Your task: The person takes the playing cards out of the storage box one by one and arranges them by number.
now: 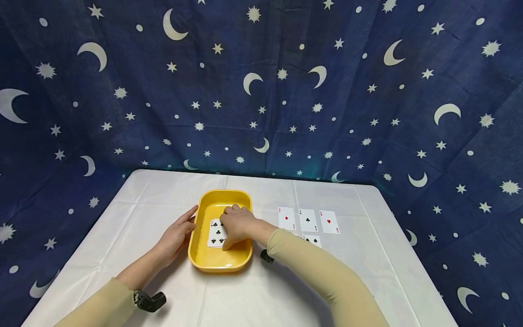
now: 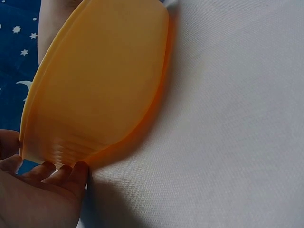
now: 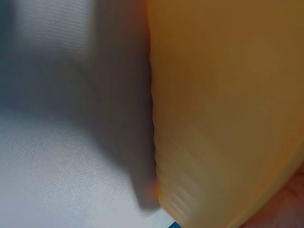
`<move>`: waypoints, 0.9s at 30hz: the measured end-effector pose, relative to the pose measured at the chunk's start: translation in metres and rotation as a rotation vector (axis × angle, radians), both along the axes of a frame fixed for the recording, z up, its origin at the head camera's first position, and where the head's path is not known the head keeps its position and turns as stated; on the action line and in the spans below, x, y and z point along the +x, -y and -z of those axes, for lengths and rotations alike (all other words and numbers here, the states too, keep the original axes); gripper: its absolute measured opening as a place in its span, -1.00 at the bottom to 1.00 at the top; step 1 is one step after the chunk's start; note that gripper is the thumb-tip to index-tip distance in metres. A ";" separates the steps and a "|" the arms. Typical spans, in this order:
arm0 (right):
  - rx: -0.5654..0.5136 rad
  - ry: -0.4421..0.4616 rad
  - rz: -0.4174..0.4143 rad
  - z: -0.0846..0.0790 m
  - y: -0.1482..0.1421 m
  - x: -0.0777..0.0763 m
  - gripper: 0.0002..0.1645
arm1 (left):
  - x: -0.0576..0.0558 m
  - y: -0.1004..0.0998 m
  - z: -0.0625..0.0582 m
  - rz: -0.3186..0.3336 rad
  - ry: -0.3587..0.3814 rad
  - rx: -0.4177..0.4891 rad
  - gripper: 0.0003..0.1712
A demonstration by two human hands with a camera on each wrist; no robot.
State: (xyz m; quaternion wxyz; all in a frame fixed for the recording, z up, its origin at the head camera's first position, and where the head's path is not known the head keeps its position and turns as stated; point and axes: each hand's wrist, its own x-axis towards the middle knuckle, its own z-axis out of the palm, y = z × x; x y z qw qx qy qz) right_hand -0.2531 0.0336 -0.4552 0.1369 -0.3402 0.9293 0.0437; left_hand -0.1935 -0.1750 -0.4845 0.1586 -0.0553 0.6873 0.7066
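A yellow tray (image 1: 220,263) stands on the white-covered table. Inside lies a face-up playing card of clubs (image 1: 215,234), apparently a five, its right part covered by my right hand (image 1: 239,225). That hand reaches over the tray's right wall, thumb by the card's near edge and fingers toward its far end. Its fingertips are hidden, so a grip cannot be made out. My left hand (image 1: 176,238) rests against the tray's outer left side, fingertips touching the wall in the left wrist view. The right wrist view shows mostly the tray's outer wall (image 3: 213,114).
Right of the tray lie the ace of diamonds (image 1: 287,219), ace of clubs (image 1: 308,220) and ace of hearts (image 1: 329,222). Nearer, a spade card (image 1: 313,240) is partly hidden by my right sleeve (image 1: 327,272). A dark star-and-moon cloth (image 1: 261,91) hangs behind the table.
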 end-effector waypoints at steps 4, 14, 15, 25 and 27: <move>-0.004 0.006 0.003 0.000 0.000 0.000 -0.11 | 0.000 0.000 0.000 -0.007 0.002 -0.001 -0.22; -0.021 0.001 0.001 -0.001 -0.002 0.002 -0.16 | 0.002 0.000 -0.001 0.016 -0.030 0.006 -0.21; -0.024 0.003 0.003 -0.001 -0.002 0.002 -0.17 | 0.002 0.000 -0.002 0.015 -0.029 0.008 -0.21; -0.064 0.018 0.016 -0.002 -0.003 0.001 -0.06 | 0.001 0.001 -0.001 0.015 -0.028 0.003 -0.21; -0.069 0.015 0.017 -0.001 -0.003 0.000 -0.05 | 0.001 0.001 -0.001 0.011 -0.028 0.001 -0.21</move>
